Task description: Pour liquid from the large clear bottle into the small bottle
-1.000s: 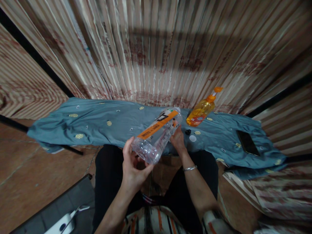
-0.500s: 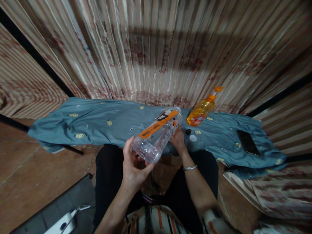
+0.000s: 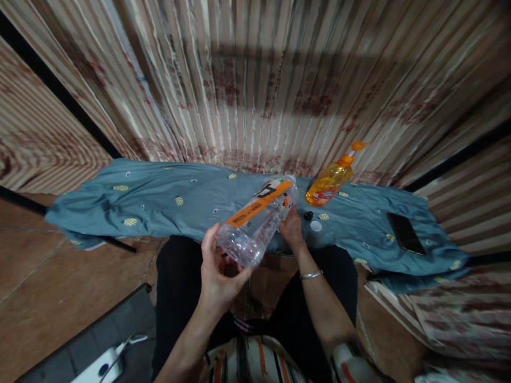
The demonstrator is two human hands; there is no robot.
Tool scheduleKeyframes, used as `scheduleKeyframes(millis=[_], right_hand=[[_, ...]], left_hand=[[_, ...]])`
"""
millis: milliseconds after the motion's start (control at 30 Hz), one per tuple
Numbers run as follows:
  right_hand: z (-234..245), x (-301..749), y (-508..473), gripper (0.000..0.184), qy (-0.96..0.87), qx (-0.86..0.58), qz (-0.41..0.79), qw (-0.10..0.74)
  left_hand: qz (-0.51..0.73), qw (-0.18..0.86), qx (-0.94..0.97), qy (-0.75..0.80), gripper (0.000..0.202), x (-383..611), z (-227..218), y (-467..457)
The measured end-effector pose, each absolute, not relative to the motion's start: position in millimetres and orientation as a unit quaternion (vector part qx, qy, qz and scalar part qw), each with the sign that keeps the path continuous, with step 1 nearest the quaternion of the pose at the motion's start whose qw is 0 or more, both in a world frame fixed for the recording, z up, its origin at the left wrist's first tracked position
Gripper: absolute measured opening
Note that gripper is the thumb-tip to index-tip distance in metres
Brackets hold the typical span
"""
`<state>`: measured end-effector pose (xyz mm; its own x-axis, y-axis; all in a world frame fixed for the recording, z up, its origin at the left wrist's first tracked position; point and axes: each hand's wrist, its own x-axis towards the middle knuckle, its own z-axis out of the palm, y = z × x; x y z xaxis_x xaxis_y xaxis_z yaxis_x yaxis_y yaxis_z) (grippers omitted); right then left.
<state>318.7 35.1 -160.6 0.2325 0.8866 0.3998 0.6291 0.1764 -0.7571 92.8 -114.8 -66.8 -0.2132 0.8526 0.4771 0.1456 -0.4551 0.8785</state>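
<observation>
A clear plastic bottle [image 3: 261,213] with an orange and black printed label lies tilted between my hands, above the near edge of the cloth-covered table [image 3: 159,199]. My left hand [image 3: 219,268] is closed around its base end, thumb and fingers on opposite sides. Towards the far, upper end, my right hand [image 3: 292,229] grips the bottle, its fingers partly hidden behind it. To the right of that hand lie a small black object [image 3: 308,215] and a white disc [image 3: 316,226]. Behind them stands a pump bottle [image 3: 328,183] of orange-yellow liquid.
A dark phone [image 3: 406,233] lies flat at the table's right. Striped curtains [image 3: 247,106] hang behind, with black poles [image 3: 64,90] at the sides. At lower left, a white device [image 3: 99,367] with a cable rests on a dark grey surface [image 3: 85,338].
</observation>
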Motion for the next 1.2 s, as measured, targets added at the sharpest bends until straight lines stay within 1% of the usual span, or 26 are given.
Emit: scheduleKeyframes(millis=[133, 333, 500, 733, 900, 1067, 1200], right_hand=[[-159.8, 319.3, 34.8, 0.075, -0.610, -0.624, 0.145, 0.466], [-160.8, 318.2, 35.3, 0.077, -0.616, -0.621, 0.126, 0.468], [-162.2, 317.6, 35.7, 0.072, -0.610, -0.625, 0.129, 0.470], [-161.2, 316.2, 36.9, 0.076, -0.603, -0.623, 0.133, 0.481], [-159.3, 316.8, 35.2, 0.072, -0.605, -0.622, 0.137, 0.479], [-158.7, 317.2, 34.8, 0.077, -0.606, -0.626, 0.140, 0.471], [-157.4, 316.7, 34.9, 0.078, -0.606, -0.623, 0.141, 0.474]], left_hand=[[0.649, 0.275, 0.558, 0.438, 0.098, 93.8, -65.3, -114.6], [0.648, 0.276, 0.556, 0.442, 0.098, 95.1, -62.4, -114.9], [0.647, 0.282, 0.555, 0.440, 0.096, 94.9, -62.4, -115.4], [0.655, 0.290, 0.545, 0.436, 0.094, 96.0, -62.5, -115.6], [0.658, 0.289, 0.541, 0.437, 0.094, 96.7, -61.9, -115.9], [0.658, 0.286, 0.545, 0.434, 0.092, 96.2, -61.0, -116.0], [0.654, 0.290, 0.545, 0.437, 0.093, 96.5, -59.6, -116.3]])
